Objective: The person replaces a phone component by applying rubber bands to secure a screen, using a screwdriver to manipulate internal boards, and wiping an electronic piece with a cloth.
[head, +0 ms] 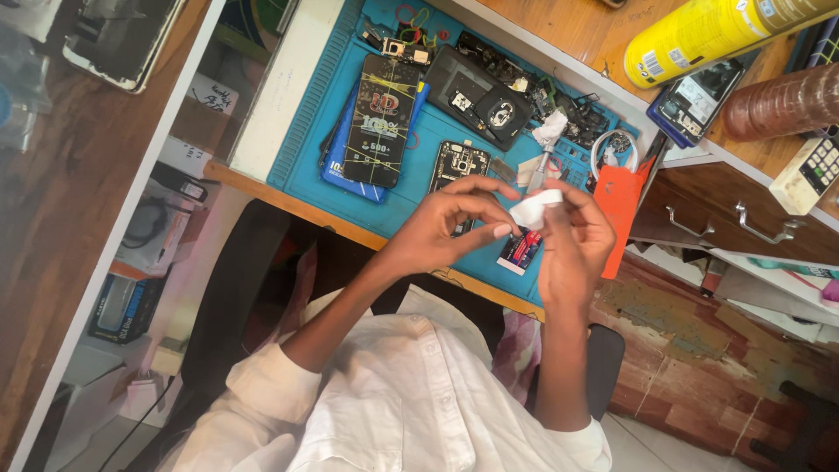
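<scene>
White tissue [535, 210] pinched between 2 hands, left hand [450, 225], right hand [572, 245], above blue mat [306, 166]

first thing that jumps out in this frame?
Both hands meet mid-frame over the desk edge: the left hand and right hand pinch a small white piece between them. Behind them lies a blue work mat strewn with opened phones, the most eye-catching a phone with a cracked screen on its left part. A yellow spray can lies at the top right on the wooden counter.
</scene>
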